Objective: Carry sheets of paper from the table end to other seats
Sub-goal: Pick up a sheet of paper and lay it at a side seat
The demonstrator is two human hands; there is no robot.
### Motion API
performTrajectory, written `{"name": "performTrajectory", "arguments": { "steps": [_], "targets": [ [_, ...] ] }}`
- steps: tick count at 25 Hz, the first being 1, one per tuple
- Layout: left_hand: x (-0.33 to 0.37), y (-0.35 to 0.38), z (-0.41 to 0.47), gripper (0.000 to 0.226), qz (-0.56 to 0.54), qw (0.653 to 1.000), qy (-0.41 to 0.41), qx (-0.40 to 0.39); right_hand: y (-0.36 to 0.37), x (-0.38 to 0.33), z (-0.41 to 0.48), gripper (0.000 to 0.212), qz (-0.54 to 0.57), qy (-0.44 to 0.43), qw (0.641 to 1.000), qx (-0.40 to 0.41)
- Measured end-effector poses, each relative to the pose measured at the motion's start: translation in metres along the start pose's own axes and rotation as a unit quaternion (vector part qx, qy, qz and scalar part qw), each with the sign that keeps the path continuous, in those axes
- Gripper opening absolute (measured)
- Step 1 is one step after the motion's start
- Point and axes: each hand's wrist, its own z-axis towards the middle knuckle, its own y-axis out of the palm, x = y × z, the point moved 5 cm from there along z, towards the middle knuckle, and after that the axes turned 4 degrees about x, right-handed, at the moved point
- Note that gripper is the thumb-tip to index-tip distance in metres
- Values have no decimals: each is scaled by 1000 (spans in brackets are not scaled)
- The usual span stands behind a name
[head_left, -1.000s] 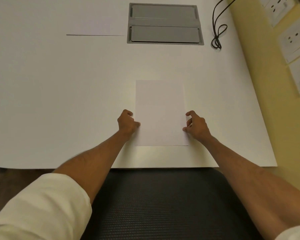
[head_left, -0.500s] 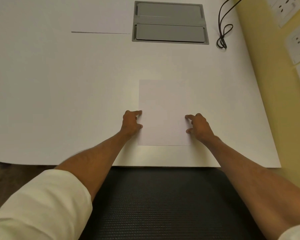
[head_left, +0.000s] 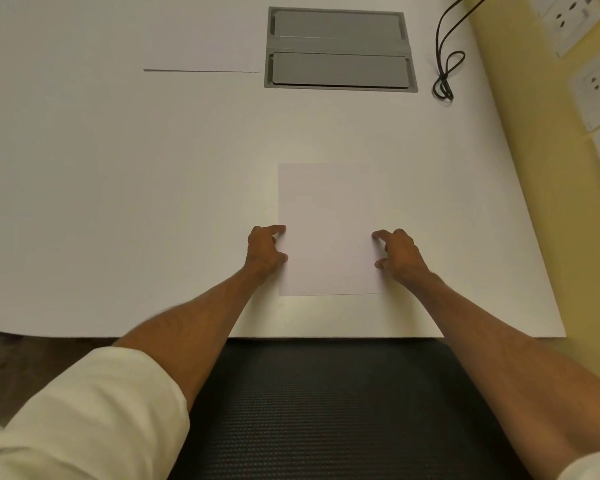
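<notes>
— Why were both hands at the sheet's edges?

— To square it, I'd judge. My left hand (head_left: 264, 249) touched the left edge of the sheet (head_left: 328, 216), my right hand (head_left: 399, 254) the right, fingers loosely spread, pressing, gripping nothing.

— Where did it lie?

— Flat on the table (head_left: 118, 202), near the edge in front of me, above the dark chair (head_left: 326, 410).

— And its direction?

— Long axis straight away from me, toward the grey hatch (head_left: 340, 48).

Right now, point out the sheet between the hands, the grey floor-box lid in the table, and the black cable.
sheet (head_left: 328, 216), head view, bare middle of the page.
grey lid (head_left: 340, 69), head view, nearer flap.
black cable (head_left: 444, 86), head view, knotted loop.
</notes>
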Motion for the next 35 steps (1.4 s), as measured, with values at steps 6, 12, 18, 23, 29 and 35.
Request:
{"name": "performTrajectory", "arguments": {
  "steps": [6, 12, 18, 23, 29, 35],
  "targets": [
    [-3, -3, 1, 66, -1, 1000, 14, 8, -2, 0, -3, 62, 13, 1, 1000, -9],
    [6, -16, -2, 51, 12, 996, 59, 59, -23, -10, -12, 60, -1, -9, 1000, 7],
    [61, -44, -11, 38, 159, 967, 186, 74, -79, -64, -32, 59, -1, -35, 996, 77],
    [114, -97, -28, 55, 289, 922, 242, 86, -127, -123, -59, 65, -13, -75, 990, 117],
    [131, -200, -83, 67, 361, 891, 240, 133, -152, -218, -102, 67, -48, -186, 970, 151],
    [104, -277, -125, 70, 366, 894, 196, 168, -155, -333, -144, 69, -96, -291, 933, 191]
  ]
}}
